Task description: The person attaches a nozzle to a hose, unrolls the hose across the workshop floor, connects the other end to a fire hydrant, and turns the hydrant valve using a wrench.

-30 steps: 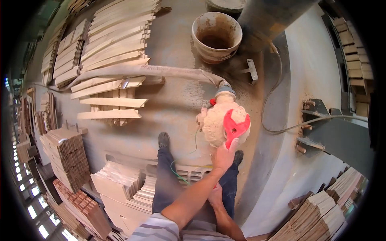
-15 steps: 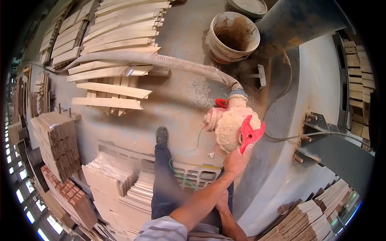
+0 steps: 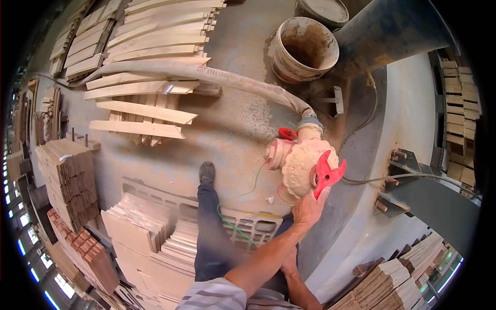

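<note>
A red two-pronged tool (image 3: 328,174) is held just below its head in my left hand (image 3: 309,211), whose fingers are wrapped round it. Its prongs overlap the right side of a dust-caked round fitting (image 3: 299,168). Partly behind my left forearm, my right hand (image 3: 290,260) is closed low between my legs; what it grips is hidden. On the fitting's upper left is a small red handle (image 3: 287,134). A thick, dusty hose (image 3: 232,80) joins the top of the fitting.
A dirty bucket (image 3: 305,50) stands beyond the fitting, near a lidded one (image 3: 324,10) and a large dark pipe (image 3: 392,33). Wooden slats (image 3: 160,44) lie at the upper left. Stacked boards (image 3: 67,178) stand left; a grey steel bracket (image 3: 429,194) juts out at right.
The view has shifted, so the fitting and bucket appear farther right. The tool's head has moved from over the middle of the fitting to its right side, still in my left hand.
</note>
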Demonstrator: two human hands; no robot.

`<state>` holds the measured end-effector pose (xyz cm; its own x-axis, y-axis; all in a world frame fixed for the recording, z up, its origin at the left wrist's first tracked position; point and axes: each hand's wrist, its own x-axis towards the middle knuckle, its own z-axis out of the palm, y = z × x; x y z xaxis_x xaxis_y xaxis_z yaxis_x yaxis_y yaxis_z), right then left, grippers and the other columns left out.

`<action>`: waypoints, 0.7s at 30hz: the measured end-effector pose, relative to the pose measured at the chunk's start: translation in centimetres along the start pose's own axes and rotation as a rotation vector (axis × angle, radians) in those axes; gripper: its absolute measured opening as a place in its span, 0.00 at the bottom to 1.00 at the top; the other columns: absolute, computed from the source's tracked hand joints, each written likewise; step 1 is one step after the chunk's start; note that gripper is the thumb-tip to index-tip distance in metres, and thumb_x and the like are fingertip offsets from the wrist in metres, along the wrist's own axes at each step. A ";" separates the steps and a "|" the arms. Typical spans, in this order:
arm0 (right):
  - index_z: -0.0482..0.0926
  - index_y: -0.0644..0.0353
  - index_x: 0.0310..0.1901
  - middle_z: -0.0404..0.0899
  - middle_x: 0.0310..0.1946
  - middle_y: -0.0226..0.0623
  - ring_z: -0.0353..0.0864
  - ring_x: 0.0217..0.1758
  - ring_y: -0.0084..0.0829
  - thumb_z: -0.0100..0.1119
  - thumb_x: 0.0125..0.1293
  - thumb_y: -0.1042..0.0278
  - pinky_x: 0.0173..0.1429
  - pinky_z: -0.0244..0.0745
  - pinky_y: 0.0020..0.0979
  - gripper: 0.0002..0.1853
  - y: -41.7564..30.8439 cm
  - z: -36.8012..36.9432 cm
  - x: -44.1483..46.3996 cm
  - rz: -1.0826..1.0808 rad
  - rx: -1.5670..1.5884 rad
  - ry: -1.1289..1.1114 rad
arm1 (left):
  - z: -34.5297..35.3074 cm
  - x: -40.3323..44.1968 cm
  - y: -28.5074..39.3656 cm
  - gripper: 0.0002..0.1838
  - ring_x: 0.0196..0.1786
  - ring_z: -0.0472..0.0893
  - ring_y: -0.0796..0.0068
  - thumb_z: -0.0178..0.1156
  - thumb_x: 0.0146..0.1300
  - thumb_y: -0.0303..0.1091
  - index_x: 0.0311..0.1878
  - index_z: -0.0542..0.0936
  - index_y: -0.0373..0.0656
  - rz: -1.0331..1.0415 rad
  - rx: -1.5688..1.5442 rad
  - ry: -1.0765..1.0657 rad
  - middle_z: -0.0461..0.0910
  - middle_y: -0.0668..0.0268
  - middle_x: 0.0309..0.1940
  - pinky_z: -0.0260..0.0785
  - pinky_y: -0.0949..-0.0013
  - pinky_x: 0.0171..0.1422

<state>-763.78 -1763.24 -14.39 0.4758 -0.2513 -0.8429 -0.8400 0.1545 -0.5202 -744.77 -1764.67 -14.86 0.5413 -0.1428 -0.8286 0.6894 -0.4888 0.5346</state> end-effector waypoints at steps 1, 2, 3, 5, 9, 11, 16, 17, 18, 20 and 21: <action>0.76 0.66 0.46 0.80 0.42 0.32 0.76 0.44 0.22 0.65 0.60 0.68 0.49 0.72 0.25 0.15 0.4 -0.1 0.0 0.000 -0.003 0.001 | 0.0 0.0 -0.1 0.36 0.44 0.80 0.45 0.47 0.62 0.67 0.38 0.79 0.35 0.007 -0.003 0.007 0.80 0.43 0.33 0.69 0.52 0.49; 0.76 0.65 0.46 0.80 0.42 0.32 0.76 0.44 0.22 0.65 0.60 0.68 0.49 0.72 0.25 0.15 0.6 -0.2 0.1 -0.070 -0.066 -0.007 | 0.0 0.0 -0.1 0.36 0.44 0.80 0.45 0.47 0.62 0.67 0.38 0.79 0.35 0.007 -0.006 0.007 0.80 0.43 0.33 0.69 0.52 0.49; 0.76 0.65 0.46 0.80 0.42 0.32 0.76 0.44 0.22 0.65 0.61 0.67 0.49 0.72 0.25 0.15 0.8 -0.2 0.1 -0.140 -0.129 -0.015 | 0.1 0.0 -0.1 0.36 0.43 0.80 0.44 0.47 0.61 0.67 0.38 0.79 0.35 0.008 0.001 0.010 0.80 0.43 0.33 0.69 0.51 0.49; 0.76 0.65 0.47 0.79 0.42 0.32 0.76 0.45 0.22 0.64 0.61 0.67 0.50 0.72 0.25 0.16 0.2 -0.2 0.0 -0.112 -0.143 -0.014 | 0.1 0.1 -0.2 0.37 0.43 0.80 0.44 0.47 0.61 0.67 0.37 0.79 0.35 0.012 0.005 0.011 0.80 0.42 0.32 0.69 0.51 0.48; 0.75 0.65 0.47 0.79 0.42 0.32 0.76 0.45 0.23 0.65 0.61 0.66 0.50 0.72 0.25 0.17 1.0 -0.5 0.0 -0.033 -0.044 0.010 | 0.1 0.0 -0.1 0.37 0.42 0.80 0.43 0.46 0.61 0.67 0.37 0.79 0.34 0.027 0.007 0.024 0.80 0.42 0.32 0.69 0.51 0.48; 0.75 0.65 0.48 0.79 0.43 0.32 0.76 0.45 0.23 0.65 0.61 0.66 0.50 0.71 0.25 0.17 1.2 -0.6 0.1 -0.027 -0.045 0.006 | 0.2 0.0 -0.2 0.37 0.42 0.80 0.43 0.46 0.62 0.67 0.37 0.79 0.34 0.034 0.002 0.031 0.80 0.42 0.32 0.69 0.51 0.48; 0.75 0.66 0.48 0.79 0.43 0.32 0.75 0.45 0.22 0.65 0.60 0.65 0.50 0.71 0.25 0.19 -1.3 0.4 -0.5 -0.078 0.003 0.021 | 0.1 0.2 -0.4 0.36 0.46 0.79 0.42 0.47 0.62 0.66 0.43 0.78 0.35 0.031 0.005 -0.020 0.80 0.43 0.37 0.68 0.50 0.51; 0.75 0.66 0.49 0.79 0.43 0.32 0.75 0.45 0.22 0.66 0.60 0.65 0.50 0.71 0.25 0.19 -1.7 0.5 -0.5 -0.076 -0.063 0.038 | 0.0 0.2 -0.3 0.36 0.46 0.79 0.42 0.47 0.62 0.66 0.43 0.78 0.35 0.038 0.008 -0.016 0.80 0.43 0.37 0.68 0.50 0.51; 0.75 0.66 0.49 0.79 0.43 0.32 0.75 0.45 0.22 0.66 0.60 0.65 0.50 0.71 0.24 0.19 -2.0 0.6 -0.6 -0.075 -0.128 0.057 | -0.1 0.2 -0.2 0.36 0.47 0.79 0.43 0.47 0.62 0.66 0.43 0.78 0.35 0.016 0.015 -0.031 0.80 0.43 0.38 0.68 0.50 0.52; 0.75 0.66 0.49 0.79 0.43 0.31 0.75 0.45 0.21 0.66 0.59 0.65 0.50 0.71 0.24 0.20 -2.3 0.7 -0.7 -0.055 -0.093 0.073 | -0.2 0.2 0.1 0.37 0.48 0.79 0.43 0.46 0.62 0.66 0.44 0.78 0.35 0.008 0.025 -0.039 0.80 0.43 0.39 0.68 0.51 0.53; 0.75 0.65 0.50 0.79 0.43 0.31 0.75 0.45 0.21 0.67 0.59 0.66 0.50 0.71 0.24 0.20 -2.5 0.7 -0.7 -0.024 -0.064 0.090 | -0.1 0.1 0.2 0.38 0.48 0.79 0.43 0.45 0.61 0.68 0.43 0.78 0.35 -0.003 0.024 -0.022 0.80 0.42 0.38 0.68 0.51 0.53</action>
<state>-761.85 -1762.75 -12.60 0.4730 -0.3392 -0.8132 -0.8449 0.0871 -0.5278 -744.51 -1764.66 -14.79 0.5283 -0.1600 -0.8338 0.6789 -0.5101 0.5281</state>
